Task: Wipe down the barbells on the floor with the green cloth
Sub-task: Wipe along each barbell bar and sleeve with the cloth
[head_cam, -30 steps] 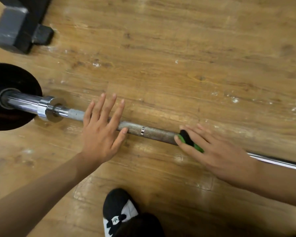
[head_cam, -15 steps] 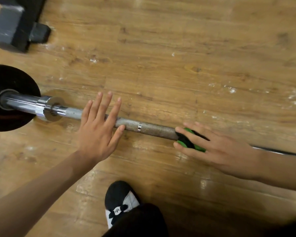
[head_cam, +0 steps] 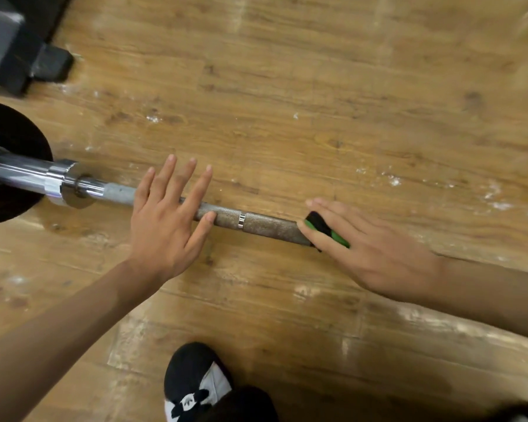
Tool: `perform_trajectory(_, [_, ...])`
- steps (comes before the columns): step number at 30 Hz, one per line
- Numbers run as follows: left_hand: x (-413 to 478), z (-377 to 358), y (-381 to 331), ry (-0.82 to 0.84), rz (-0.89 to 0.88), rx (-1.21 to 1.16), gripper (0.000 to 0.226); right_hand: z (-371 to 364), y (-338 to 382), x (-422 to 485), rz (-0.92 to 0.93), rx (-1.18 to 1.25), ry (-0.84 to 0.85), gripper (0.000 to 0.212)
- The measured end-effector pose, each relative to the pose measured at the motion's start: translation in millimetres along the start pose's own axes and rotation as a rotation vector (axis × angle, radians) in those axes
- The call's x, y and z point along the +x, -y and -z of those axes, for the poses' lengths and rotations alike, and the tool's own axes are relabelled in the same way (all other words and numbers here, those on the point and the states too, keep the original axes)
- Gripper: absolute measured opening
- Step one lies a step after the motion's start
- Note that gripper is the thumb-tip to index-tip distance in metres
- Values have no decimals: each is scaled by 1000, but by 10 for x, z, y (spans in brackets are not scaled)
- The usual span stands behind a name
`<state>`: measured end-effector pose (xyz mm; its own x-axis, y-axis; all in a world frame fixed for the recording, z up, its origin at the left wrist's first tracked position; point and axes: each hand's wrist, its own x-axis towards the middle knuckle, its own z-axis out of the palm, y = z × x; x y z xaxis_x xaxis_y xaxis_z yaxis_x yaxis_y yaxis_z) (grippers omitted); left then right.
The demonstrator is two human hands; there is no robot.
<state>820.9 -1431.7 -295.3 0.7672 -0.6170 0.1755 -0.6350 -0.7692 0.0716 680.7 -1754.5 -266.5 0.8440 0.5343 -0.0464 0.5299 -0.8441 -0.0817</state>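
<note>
Right hand (head_cam: 378, 257) presses cloth (head_cam: 320, 223) on barbell (head_cam: 265, 225) (left hand (head_cam: 165, 236) flat).

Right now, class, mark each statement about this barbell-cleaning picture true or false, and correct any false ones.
1. The left hand rests flat on the barbell. True.
2. Nothing is touching the green cloth. False: the right hand presses it against the bar.
3. A black plate sits on the barbell's end at the picture's left. True.
4. The person is barefoot. False: a black and white shoe shows at the bottom.
</note>
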Motion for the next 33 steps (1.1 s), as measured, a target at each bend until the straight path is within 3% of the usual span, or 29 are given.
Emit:
perform_trajectory(7, [283,-45,64,-13,-15,12,65,-144,294,1022,-153,35,-172,62])
perform_trajectory(14, [629,-160,26,-119,24,-10,62,-51,-330,129,-129,-32,-69,61])
perform_trajectory(18, [874,-189,32,-103,36,13,61,-179,-206,927,-155,-45,-186,61])
perform_trajectory(21, [1060,-227,79,-99,21,29,59,-148,-189,1541,-177,38,-160,61])
perform_trajectory(23, [1201,-245,112,-93,-4,18,58,-165,-380,1353,-177,-2,-158,64])
perform_trajectory(27, [1412,-283,109,-91,15,22,61,-114,-869,408,-188,-70,-136,96])
perform_trajectory(31, [1626,-317,111,-57,17,36,65,-182,-832,999,-255,-75,-250,60])
perform_trajectory(33, [1712,-309,130,-38,10,48,66,-210,-684,1606,-284,-44,-295,58])
